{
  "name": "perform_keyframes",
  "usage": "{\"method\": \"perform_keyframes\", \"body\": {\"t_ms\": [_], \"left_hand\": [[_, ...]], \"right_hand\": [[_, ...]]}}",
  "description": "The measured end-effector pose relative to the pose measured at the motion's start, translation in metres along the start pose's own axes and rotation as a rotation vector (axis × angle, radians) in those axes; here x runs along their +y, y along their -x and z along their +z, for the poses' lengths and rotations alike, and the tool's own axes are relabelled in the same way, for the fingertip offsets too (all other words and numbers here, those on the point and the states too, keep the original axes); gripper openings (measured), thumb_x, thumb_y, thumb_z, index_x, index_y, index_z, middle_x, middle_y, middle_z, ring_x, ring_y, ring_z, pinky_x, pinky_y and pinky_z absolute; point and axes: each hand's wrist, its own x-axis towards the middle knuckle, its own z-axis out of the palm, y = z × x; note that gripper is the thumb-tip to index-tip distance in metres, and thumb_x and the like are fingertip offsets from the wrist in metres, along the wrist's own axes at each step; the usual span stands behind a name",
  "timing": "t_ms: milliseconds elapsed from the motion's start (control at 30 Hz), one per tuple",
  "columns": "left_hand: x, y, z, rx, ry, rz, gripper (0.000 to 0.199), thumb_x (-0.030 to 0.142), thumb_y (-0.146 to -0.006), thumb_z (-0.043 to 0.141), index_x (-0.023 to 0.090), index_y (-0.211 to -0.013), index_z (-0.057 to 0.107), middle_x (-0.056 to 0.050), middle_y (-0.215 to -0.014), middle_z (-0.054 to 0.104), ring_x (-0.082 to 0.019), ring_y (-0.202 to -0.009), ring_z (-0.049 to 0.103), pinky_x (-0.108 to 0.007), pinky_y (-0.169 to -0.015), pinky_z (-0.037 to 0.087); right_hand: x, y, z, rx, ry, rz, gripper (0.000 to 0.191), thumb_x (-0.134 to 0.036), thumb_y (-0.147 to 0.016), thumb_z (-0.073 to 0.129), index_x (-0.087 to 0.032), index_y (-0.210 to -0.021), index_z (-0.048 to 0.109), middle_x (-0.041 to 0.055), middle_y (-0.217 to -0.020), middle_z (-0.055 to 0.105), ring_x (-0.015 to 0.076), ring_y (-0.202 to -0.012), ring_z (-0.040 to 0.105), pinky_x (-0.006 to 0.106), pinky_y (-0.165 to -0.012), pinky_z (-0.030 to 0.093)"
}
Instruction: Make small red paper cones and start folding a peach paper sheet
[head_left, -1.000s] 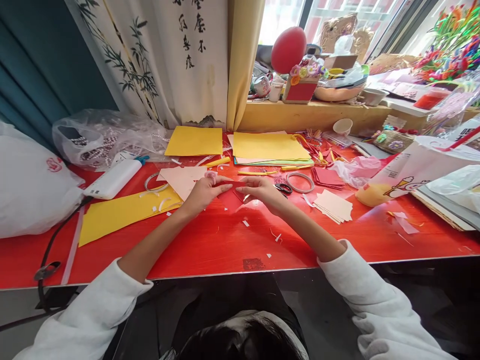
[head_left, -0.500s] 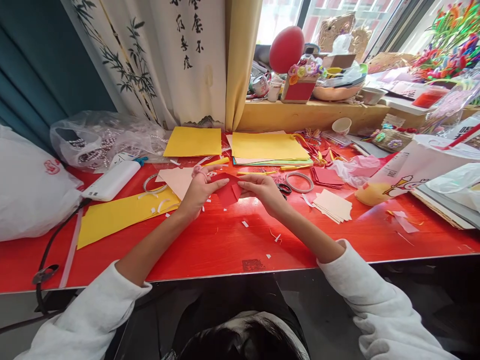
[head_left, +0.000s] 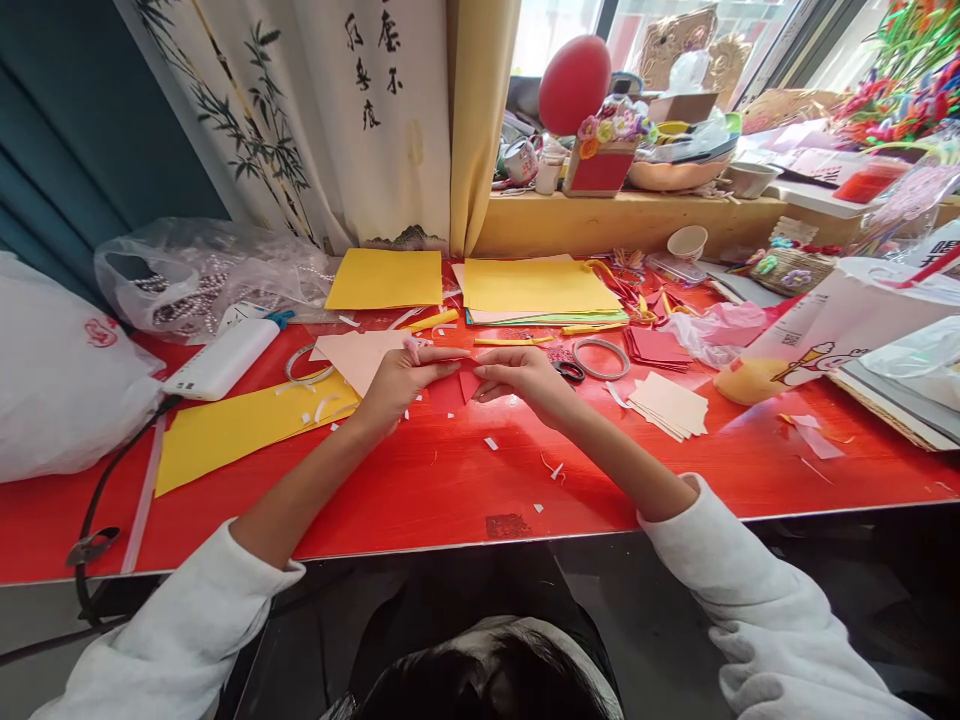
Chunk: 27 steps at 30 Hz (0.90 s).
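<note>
A small folded piece of red paper point(head_left: 468, 382) is held up above the red table, between my two hands. My left hand point(head_left: 405, 382) pinches its left side, thumb and fingers pressed together. On the other side my right hand point(head_left: 521, 378) grips the paper's right edge with thumb and fingertips. The fingers of both hands almost meet at the top and cover much of the paper. Behind my left hand lies a pale pink sheet point(head_left: 349, 352). Black-handled scissors point(head_left: 570, 372) rest just right of my right hand, partly hidden.
Yellow sheets point(head_left: 386, 280) and a paper stack point(head_left: 536, 288) lie at the back. A yellow strip point(head_left: 240, 445) is at left, near a tape roll point(head_left: 601, 359) across the table. Cream cards point(head_left: 669, 405), red cards point(head_left: 656, 347) and a tilted drink cup point(head_left: 832, 320) stand right. Scraps dot the tabletop.
My fingers have closed in toward each other along the top of the red paper, and the paper has tipped so less of its face shows. The view has shifted slightly.
</note>
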Motion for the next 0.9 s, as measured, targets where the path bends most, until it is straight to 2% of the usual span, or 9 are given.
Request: {"method": "perform_keyframes", "body": {"t_ms": [100,200,300,400,500,600,733,900], "left_hand": [[0.003,0.0007,-0.0012,-0.028,-0.056,0.041,0.03,0.037,-0.074,0.073,0.022,-0.1,0.075,-0.004,-0.106,0.073,-0.023,-0.112,0.06,-0.034,-0.102,0.041],[0.0047,0.0019,-0.0006,-0.039,-0.024,0.05,0.028,0.042,-0.078,0.069,0.022,-0.096,0.076,-0.004,-0.102,0.074,-0.022,-0.111,0.06,-0.032,-0.101,0.041],[0.0042,0.0025,0.0004,-0.009,-0.032,0.051,0.026,0.041,-0.075,0.072,0.02,-0.09,0.077,-0.004,-0.096,0.074,-0.021,-0.103,0.063,-0.032,-0.097,0.044],[0.0036,0.0021,0.0002,-0.021,-0.057,0.057,0.026,0.04,-0.072,0.074,0.02,-0.089,0.076,-0.004,-0.096,0.074,-0.021,-0.099,0.063,-0.031,-0.094,0.045],[0.0028,0.0008,-0.0014,-0.075,-0.083,0.066,0.026,0.04,-0.075,0.072,0.02,-0.092,0.076,-0.005,-0.097,0.073,-0.021,-0.1,0.062,-0.032,-0.095,0.043],[0.001,-0.0008,-0.0028,-0.111,-0.141,0.076,0.026,0.039,-0.077,0.069,0.02,-0.094,0.075,-0.005,-0.098,0.071,-0.021,-0.101,0.059,-0.033,-0.096,0.041],[-0.0004,-0.0015,-0.0024,-0.043,-0.25,0.083,0.032,0.044,-0.08,0.064,0.019,-0.099,0.071,-0.005,-0.098,0.066,-0.02,-0.101,0.055,-0.035,-0.096,0.038],[-0.0013,-0.0001,-0.0008,0.008,-0.4,0.106,0.032,0.047,-0.077,0.066,0.019,-0.091,0.07,-0.003,-0.088,0.064,-0.019,-0.094,0.054,-0.038,-0.101,0.031]], "right_hand": [[-0.0008,0.0002,-0.0005,0.026,-0.008,-0.013,0.009,-0.017,-0.071,0.07,-0.014,-0.079,0.069,0.0027,-0.061,0.07,0.0131,-0.057,0.069,0.026,-0.065,0.06],[-0.0013,0.0008,-0.0008,0.041,-0.004,-0.016,0.009,-0.013,-0.073,0.067,-0.013,-0.082,0.07,0.0029,-0.061,0.07,0.0129,-0.057,0.069,0.025,-0.065,0.06],[-0.0017,0.0019,-0.0001,-0.032,-0.007,0.024,0.008,-0.012,-0.075,0.067,-0.013,-0.082,0.07,0.0043,-0.064,0.072,0.0137,-0.06,0.071,0.024,-0.065,0.06],[-0.0026,0.0027,0.001,-0.087,-0.024,0.062,0.01,-0.022,-0.08,0.068,-0.013,-0.083,0.068,0.0064,-0.065,0.072,0.0154,-0.064,0.072,0.024,-0.066,0.06],[-0.0026,0.0023,0.0004,-0.065,-0.049,0.086,0.022,-0.034,-0.085,0.065,-0.013,-0.081,0.066,0.0083,-0.063,0.072,0.016,-0.063,0.072,0.025,-0.064,0.06],[-0.0015,0.0011,-0.0019,-0.077,-0.064,0.104,0.02,-0.031,-0.083,0.068,-0.012,-0.08,0.066,0.0083,-0.064,0.072,0.0156,-0.063,0.072,0.023,-0.063,0.06],[-0.0006,0.001,-0.0023,-0.08,0.017,0.038,0.026,-0.037,-0.079,0.071,-0.012,-0.077,0.066,0.0064,-0.063,0.071,0.0146,-0.06,0.071,0.024,-0.062,0.06],[-0.0002,0.002,0.002,-0.041,0.19,-0.069,0.037,-0.048,-0.074,0.072,-0.012,-0.073,0.064,0.0031,-0.058,0.068,0.0146,-0.057,0.07,0.024,-0.059,0.059]]}}
